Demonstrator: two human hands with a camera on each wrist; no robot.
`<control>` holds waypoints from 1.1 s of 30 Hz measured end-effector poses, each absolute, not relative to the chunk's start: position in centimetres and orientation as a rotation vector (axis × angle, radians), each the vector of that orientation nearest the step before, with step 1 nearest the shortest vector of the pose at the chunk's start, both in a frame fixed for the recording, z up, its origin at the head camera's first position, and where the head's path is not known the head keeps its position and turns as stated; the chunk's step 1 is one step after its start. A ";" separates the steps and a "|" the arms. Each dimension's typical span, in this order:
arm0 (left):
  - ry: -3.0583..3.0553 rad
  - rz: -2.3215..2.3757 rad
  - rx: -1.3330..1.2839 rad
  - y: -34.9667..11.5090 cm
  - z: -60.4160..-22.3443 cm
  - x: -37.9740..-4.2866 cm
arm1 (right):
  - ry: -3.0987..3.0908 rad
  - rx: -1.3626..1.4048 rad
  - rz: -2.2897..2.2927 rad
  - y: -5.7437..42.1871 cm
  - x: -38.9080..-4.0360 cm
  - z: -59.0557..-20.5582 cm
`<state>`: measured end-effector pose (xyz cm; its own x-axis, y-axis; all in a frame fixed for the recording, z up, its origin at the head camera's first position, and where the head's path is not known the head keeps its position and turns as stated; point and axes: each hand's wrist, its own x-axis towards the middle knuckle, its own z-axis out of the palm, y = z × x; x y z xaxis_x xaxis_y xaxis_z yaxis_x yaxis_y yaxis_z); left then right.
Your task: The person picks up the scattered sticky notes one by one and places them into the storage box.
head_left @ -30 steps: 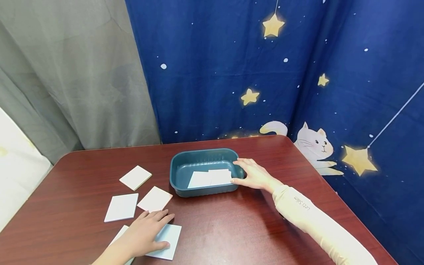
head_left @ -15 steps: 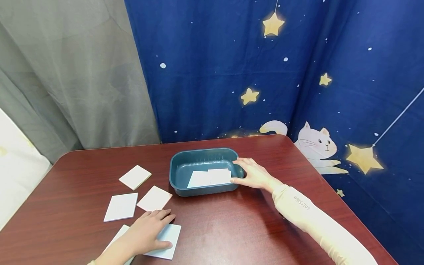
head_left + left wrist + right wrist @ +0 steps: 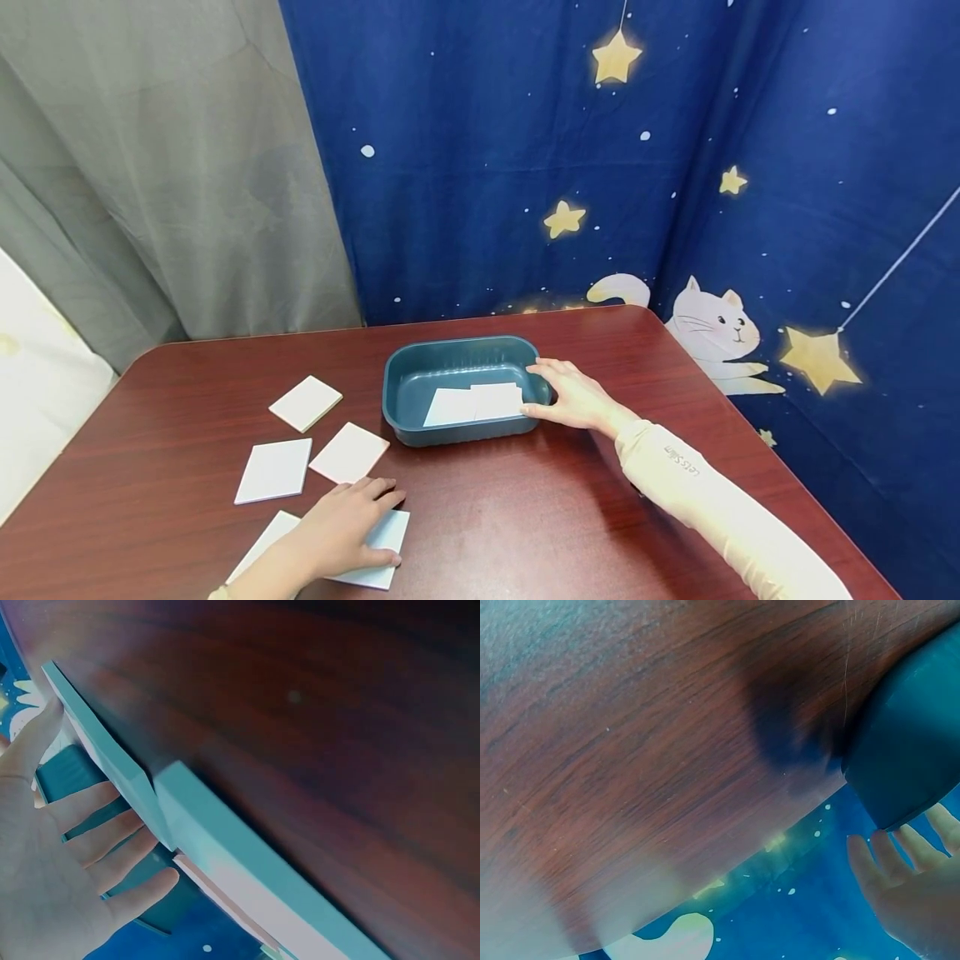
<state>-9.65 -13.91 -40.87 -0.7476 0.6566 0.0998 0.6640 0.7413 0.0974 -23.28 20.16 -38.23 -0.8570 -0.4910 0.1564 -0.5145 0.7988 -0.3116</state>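
Note:
In the head view my left hand (image 3: 341,532) is over a light blue square note pad (image 3: 392,527) near the table's front. Its thumb touches the pad's right edge and its fingers spread past the far edge. The left wrist view has the thumb at one end of this pad (image 3: 105,750). A second pad (image 3: 264,537) lies partly under the left wrist. At the right end of a dark teal plastic bin (image 3: 465,431), my right hand (image 3: 577,398) holds the rim, fingers bent over it. Two white square pads (image 3: 474,403) lie side by side inside the bin.
Three more square pads lie left of the bin: a yellowish one (image 3: 306,403), a pinkish one (image 3: 350,452) and a pale lilac one (image 3: 274,471). The reddish-brown table (image 3: 525,517) ends at a blue star-patterned curtain (image 3: 480,167) and a grey curtain (image 3: 172,167).
My left hand has shifted slightly right over the light blue pad, bringing its thumb to the right edge. The right hand and the bin have stayed in place.

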 end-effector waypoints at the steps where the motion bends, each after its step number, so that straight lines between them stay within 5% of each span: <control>1: -2.878 -0.196 -1.082 -13.6 -41.1 -9.3 | -2.913 0.826 0.533 20.4 -23.0 -38.3; 33: -2.878 -0.174 -0.987 -13.5 -41.4 -8.8 | -2.917 0.827 0.576 20.8 -22.4 -38.4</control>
<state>-8.78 -13.46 -41.38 -0.7860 0.6053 0.1258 0.6160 0.7839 0.0773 -22.37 20.84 -38.42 -0.8549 -0.4960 0.1521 -0.5166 0.7867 -0.3380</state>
